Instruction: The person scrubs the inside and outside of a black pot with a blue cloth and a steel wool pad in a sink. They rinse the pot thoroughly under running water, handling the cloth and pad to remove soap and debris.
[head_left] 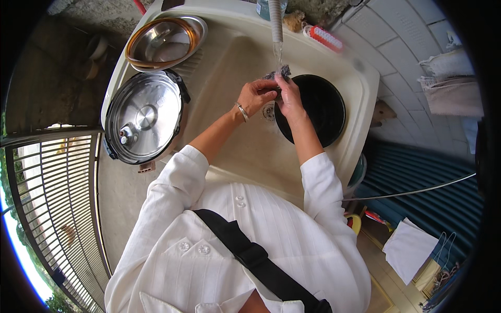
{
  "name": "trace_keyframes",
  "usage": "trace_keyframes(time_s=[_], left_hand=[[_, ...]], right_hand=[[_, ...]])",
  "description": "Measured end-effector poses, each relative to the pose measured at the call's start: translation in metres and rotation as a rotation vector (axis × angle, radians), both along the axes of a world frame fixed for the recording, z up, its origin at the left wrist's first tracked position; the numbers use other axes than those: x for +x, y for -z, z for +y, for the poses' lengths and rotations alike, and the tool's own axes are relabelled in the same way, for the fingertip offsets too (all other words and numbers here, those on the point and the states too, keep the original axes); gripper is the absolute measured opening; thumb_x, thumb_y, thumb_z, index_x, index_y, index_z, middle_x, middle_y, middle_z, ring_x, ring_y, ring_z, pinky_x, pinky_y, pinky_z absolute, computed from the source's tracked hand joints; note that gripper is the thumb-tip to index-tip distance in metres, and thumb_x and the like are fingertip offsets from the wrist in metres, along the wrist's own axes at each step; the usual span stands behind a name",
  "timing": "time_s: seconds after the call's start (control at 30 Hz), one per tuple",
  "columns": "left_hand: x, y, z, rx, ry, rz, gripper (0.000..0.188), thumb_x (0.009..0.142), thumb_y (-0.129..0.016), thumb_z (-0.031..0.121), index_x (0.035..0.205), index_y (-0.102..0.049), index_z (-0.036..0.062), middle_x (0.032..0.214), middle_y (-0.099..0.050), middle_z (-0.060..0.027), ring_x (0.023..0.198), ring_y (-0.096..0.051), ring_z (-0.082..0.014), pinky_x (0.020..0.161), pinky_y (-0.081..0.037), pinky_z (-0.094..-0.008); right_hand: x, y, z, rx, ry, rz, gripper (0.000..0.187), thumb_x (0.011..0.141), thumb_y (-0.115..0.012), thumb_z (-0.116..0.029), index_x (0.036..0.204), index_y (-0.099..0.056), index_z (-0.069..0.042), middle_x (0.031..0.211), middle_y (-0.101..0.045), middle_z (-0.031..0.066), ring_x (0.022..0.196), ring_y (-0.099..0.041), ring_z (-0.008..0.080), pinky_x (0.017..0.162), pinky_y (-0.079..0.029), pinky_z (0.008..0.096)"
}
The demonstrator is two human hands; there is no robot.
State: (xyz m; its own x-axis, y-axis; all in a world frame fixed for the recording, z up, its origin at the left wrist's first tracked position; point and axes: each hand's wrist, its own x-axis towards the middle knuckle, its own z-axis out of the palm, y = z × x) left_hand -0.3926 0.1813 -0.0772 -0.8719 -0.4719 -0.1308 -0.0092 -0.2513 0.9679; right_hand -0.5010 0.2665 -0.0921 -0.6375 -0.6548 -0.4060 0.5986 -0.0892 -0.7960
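Observation:
Under a running stream of water, a grey scouring pad [285, 71] pokes out past the fingertips of both my hands. My left hand [257, 97], with a bracelet at the wrist, has its fingers bent and closed against the pad. My right hand [289, 98] grips it from the other side, thumb on top. The hands touch each other, and part of the pad is hidden behind them. A black bowl [329, 112] sits in the pale sink [235, 130], partly under my right hand and forearm. The drain [269, 111] shows between my wrists.
A corrugated grey hose [276, 23] pours from above. On the sink's left side rest a steel pressure cooker lid [151, 112] and a nested amber-rimmed bowl [162, 44]. A red brush with white bristles [324, 38] lies on the far right rim. Cloths [449, 94] hang at right.

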Motion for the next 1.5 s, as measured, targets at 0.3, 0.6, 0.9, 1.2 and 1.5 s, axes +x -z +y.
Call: trace_keyframes(time_s=[0.3, 0.6, 0.9, 1.2, 1.5], left_hand=[[0.005, 0.037, -0.010, -0.013, -0.356, -0.124, 0.028, 0.077, -0.058, 0.006, 0.105, -0.063, 0.0011, 0.096, -0.064, -0.0046, 0.084, -0.058, -0.0110, 0.076, -0.047, -0.0245], [0.003, 0.043, -0.011, 0.178, -0.483, -0.233, 0.025, 0.076, -0.058, 0.004, 0.100, -0.064, 0.0038, 0.092, -0.063, -0.0023, 0.080, -0.058, -0.0108, 0.071, -0.048, -0.0236], [0.003, 0.048, -0.006, 0.222, -0.519, -0.189, 0.023, 0.076, -0.054, 0.004, 0.097, -0.064, 0.0026, 0.089, -0.063, -0.0036, 0.077, -0.058, -0.0110, 0.067, -0.048, -0.0241], [0.009, 0.053, -0.009, 0.252, -0.467, -0.249, 0.022, 0.079, -0.055, 0.004, 0.100, -0.062, 0.0044, 0.095, -0.062, -0.0032, 0.086, -0.059, -0.0130, 0.075, -0.050, -0.0269], [0.016, 0.056, 0.004, 0.274, -0.401, -0.261, 0.024, 0.077, -0.053, 0.002, 0.100, -0.062, 0.0040, 0.093, -0.062, -0.0024, 0.084, -0.059, -0.0127, 0.074, -0.049, -0.0265]], right_hand=[[-0.009, 0.009, 0.017, 0.884, -0.110, 1.491, 0.035, 0.072, -0.070, -0.027, 0.096, -0.062, -0.003, 0.091, -0.063, 0.0168, 0.075, -0.057, 0.0362, 0.067, -0.046, 0.0383], [-0.017, -0.041, 0.022, -0.204, -0.109, -0.121, 0.018, 0.080, -0.066, -0.016, 0.087, -0.063, 0.001, 0.083, -0.064, 0.0072, 0.077, -0.060, 0.0142, 0.071, -0.047, 0.0271], [0.008, -0.060, 0.020, -0.079, -0.104, 0.025, 0.026, 0.071, -0.072, -0.022, 0.073, -0.061, 0.002, 0.063, -0.058, 0.0115, 0.064, -0.058, 0.0197, 0.060, -0.048, 0.0355], [-0.015, -0.054, 0.043, -0.053, -0.167, 0.105, 0.018, 0.079, -0.068, -0.014, 0.080, -0.063, 0.003, 0.072, -0.062, 0.0017, 0.064, -0.050, 0.0077, 0.061, -0.042, 0.0245], [-0.151, -0.040, 0.089, 0.064, 0.926, 0.475, 0.019, 0.087, -0.058, -0.012, 0.100, -0.058, 0.002, 0.095, -0.062, 0.0068, 0.082, -0.057, 0.0153, 0.072, -0.047, 0.0287]])
